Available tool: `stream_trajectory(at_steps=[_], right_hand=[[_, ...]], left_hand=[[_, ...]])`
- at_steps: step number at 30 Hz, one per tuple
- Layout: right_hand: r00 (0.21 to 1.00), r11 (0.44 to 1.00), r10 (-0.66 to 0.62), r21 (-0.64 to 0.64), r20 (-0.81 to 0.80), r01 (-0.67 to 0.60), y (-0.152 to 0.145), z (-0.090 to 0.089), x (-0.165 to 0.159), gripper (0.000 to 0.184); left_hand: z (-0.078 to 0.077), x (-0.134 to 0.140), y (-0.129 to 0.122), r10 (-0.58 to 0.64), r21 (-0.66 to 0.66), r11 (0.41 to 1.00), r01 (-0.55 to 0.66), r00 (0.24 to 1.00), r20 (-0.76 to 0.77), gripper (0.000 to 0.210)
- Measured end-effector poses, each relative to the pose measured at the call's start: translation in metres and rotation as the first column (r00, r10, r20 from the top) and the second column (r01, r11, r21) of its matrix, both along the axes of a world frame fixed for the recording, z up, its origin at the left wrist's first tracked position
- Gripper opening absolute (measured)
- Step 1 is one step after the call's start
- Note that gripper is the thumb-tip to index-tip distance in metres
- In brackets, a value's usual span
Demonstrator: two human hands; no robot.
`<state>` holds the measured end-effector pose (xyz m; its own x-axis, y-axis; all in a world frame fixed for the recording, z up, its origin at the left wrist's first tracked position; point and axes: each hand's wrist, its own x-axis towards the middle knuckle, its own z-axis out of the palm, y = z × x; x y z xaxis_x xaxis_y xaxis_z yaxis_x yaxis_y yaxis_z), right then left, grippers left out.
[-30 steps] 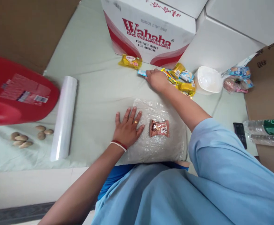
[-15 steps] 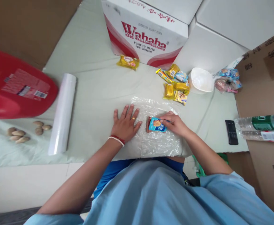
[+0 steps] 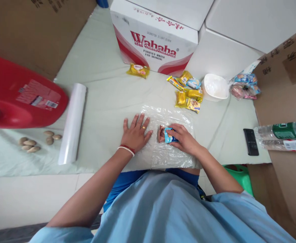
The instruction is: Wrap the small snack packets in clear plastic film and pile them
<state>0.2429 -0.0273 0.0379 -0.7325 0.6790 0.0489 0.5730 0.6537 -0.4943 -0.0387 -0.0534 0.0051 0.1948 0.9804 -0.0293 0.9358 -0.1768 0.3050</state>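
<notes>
A clear sheet of plastic film [image 3: 168,157] lies crinkled on the table before me. On it rest a blue snack packet [image 3: 167,137] and a brown packet [image 3: 161,133], whose end shows past the blue one's left side. My right hand [image 3: 182,139] covers most of the blue packet, its thumb and fingers gripping around it. How far the brown packet reaches under the blue one is hidden. My left hand [image 3: 135,134] lies flat with fingers spread at the film's left edge, holding nothing.
Several wrapped snacks [image 3: 180,98] lie beside a white bowl [image 3: 215,87]. One yellow-wrapped snack [image 3: 138,70] sits against a Wahaha carton [image 3: 154,45]. Leftward are a film roll [image 3: 72,125], brown oval objects [image 3: 29,143] and a red jug [image 3: 24,96]. A black phone-like object [image 3: 250,142] and plastic bottles [image 3: 284,131] lie right.
My right hand has gone from pinching the blue packet's right end to spreading over its top, covering more of it. The left hand keeps its place. The view has shifted slightly.
</notes>
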Motion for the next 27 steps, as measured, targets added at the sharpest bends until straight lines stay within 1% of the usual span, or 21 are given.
stream_trajectory(at_steps=[4,6,10,12,14,17,20,22,24,27], right_hand=[[0.998,0.997,-0.055,0.051,-0.032,0.056,0.005,0.004,0.000,0.052],[0.998,0.996,-0.052,0.074,-0.025,0.053,0.006,0.007,-0.005,0.053],[0.993,0.999,-0.001,0.053,0.119,-0.006,0.007,0.003,-0.021,0.054],[0.983,0.999,-0.003,0.042,0.185,-0.005,0.006,-0.001,-0.027,0.054],[0.978,0.998,-0.028,0.054,0.207,0.017,0.006,-0.002,-0.029,0.050],[0.979,0.996,-0.030,0.085,0.200,0.013,0.006,0.000,-0.024,0.045],[0.988,0.996,0.019,0.078,0.151,-0.031,0.007,0.003,-0.017,0.044],[0.991,0.997,0.012,0.071,0.130,-0.022,0.007,0.001,-0.015,0.044],[0.989,0.997,-0.002,0.074,0.147,-0.009,0.006,-0.001,-0.016,0.048],[0.981,0.998,0.010,0.066,0.192,-0.024,0.003,-0.006,-0.020,0.068]], left_hand=[[0.000,0.000,0.000,0.001,0.000,1.000,-0.001,1.000,-0.008,0.064],[-0.001,-0.001,0.000,-0.001,0.004,1.000,0.001,1.000,-0.016,0.065],[-0.002,-0.001,0.000,-0.001,0.016,1.000,0.001,1.000,-0.012,0.065],[-0.002,-0.001,0.000,0.000,0.017,1.000,0.000,1.000,-0.008,0.065],[-0.001,0.000,0.000,0.000,0.013,1.000,0.001,1.000,-0.010,0.064],[-0.001,0.000,0.000,0.002,0.006,1.000,-0.002,1.000,-0.016,0.064],[0.000,0.000,0.000,0.002,0.003,1.000,-0.002,1.000,-0.015,0.064],[0.000,0.000,0.000,0.001,0.001,1.000,-0.001,1.000,-0.013,0.064],[0.000,0.000,0.000,0.001,-0.002,1.000,-0.001,1.000,-0.011,0.064],[-0.002,0.000,0.000,0.001,0.007,1.000,-0.001,1.000,-0.010,0.065]])
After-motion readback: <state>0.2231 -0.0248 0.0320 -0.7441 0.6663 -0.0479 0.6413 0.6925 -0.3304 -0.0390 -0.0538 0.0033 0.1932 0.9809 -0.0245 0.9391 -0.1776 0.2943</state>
